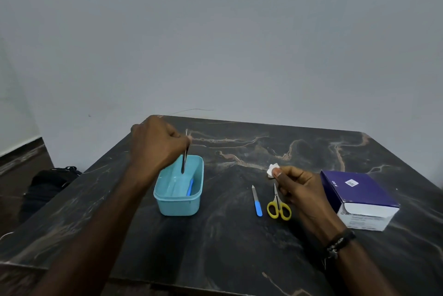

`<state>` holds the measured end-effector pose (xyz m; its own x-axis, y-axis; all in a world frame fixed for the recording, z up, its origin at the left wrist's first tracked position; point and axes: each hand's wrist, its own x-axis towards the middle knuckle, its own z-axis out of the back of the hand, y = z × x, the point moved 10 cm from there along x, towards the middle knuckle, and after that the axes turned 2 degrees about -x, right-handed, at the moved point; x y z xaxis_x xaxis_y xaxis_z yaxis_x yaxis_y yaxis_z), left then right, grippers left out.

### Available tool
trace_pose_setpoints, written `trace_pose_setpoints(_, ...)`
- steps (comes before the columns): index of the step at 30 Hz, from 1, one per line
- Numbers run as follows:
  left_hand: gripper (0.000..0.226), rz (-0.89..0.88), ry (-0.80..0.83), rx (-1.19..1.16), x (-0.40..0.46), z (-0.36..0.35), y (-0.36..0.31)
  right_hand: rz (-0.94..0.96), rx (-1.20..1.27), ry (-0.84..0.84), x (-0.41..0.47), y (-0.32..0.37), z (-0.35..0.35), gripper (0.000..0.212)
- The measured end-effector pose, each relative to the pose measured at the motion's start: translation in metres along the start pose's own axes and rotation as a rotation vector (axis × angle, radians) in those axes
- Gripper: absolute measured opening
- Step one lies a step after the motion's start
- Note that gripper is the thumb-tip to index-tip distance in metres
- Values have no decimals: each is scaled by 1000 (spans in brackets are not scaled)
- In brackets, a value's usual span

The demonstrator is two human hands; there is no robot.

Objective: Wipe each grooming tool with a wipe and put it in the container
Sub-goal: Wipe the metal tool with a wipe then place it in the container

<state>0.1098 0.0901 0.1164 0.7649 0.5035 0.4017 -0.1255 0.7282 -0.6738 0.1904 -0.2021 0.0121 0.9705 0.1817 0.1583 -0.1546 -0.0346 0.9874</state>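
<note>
Tweezers lowered into the container

Above the blue container (pixel 178 190), the left hand (pixel 155 144) pinched slim metal tweezers (pixel 185 154) by their top, tips down. Right of the container, the right hand (pixel 297 187) pinched a white wipe (pixel 272 170). Tweezers looked light, stiff, probably slippery.

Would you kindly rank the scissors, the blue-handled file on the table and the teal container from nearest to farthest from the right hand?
From the right hand:
1. Scissors, right beside it.
2. Blue-handled file, just left of them.
3. Teal container, far left.
</note>
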Motion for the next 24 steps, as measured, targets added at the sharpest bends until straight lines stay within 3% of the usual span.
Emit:
trace_pose_setpoints(4, 31, 196, 194, 345, 5, -32, 37, -2, -13, -13, 1, -1, 2, 20)
trace_pose_setpoints(8, 32, 212, 342, 610, -2, -60, 40, 4, -31, -18, 1, -1, 2, 19)
trace_pose_setpoints(12, 32, 196, 421, 723, -5, -78, 42, 2, -48, -22, 3, -3, 3, 17)
trace_pose_setpoints(20, 34, 144, 480, 807, -6, -86, 41, 1, -55, -11, 5, -4, 3, 17)
trace_pose_setpoints(22, 27, 84, 414, 814, -8, -78, 29, 3, -57, -27, 5, -4, 5, 16)
trace_pose_setpoints(24, 19, -51, 238, 789, -12, -67, 2, 5, -50, -58, 6, -3, 8, 15)
